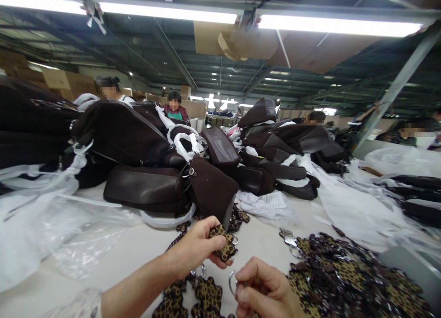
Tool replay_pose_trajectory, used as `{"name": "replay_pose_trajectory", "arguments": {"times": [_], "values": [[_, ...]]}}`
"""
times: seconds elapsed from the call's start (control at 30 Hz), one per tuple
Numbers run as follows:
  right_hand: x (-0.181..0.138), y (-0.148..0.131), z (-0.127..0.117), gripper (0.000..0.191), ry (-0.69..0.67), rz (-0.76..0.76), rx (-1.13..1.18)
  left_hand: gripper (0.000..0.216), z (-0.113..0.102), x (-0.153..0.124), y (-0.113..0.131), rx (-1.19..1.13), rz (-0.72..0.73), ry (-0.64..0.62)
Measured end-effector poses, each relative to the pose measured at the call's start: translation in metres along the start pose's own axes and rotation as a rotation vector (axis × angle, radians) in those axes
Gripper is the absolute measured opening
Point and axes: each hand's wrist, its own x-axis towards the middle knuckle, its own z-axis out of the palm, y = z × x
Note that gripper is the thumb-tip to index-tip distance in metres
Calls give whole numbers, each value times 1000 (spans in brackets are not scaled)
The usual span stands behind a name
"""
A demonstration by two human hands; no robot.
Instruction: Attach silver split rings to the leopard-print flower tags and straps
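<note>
My left hand (195,250) pinches a small leopard-print charm (224,244) with a metal ring at its edge, just above the white table (138,249). My right hand (263,288) is closed round a metal key ring (232,281), low in the view and just right of the left hand. More leopard-print charms (203,297) lie under both hands. A large heap of the same charms (347,276) with metal clasps spreads to the right. A dark brown bag (212,187) stands directly beyond my left hand.
Piles of dark brown bags (138,139) with white wrapping fill the middle of the table. Clear plastic sheeting (44,226) lies at left and right (347,203). Several other people (175,105) work at the far side. A grey box edge (409,267) is at right.
</note>
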Motion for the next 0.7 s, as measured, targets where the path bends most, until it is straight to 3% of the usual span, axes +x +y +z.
{"name": "replay_pose_trajectory", "arguments": {"times": [0.27,0.7], "values": [[9,17,-17,33,-55,-17,65,24,3,-3,5,-3,17,-74],[10,11,-17,33,-45,43,26,18,3,-5,2,-48,46,-106]]}}
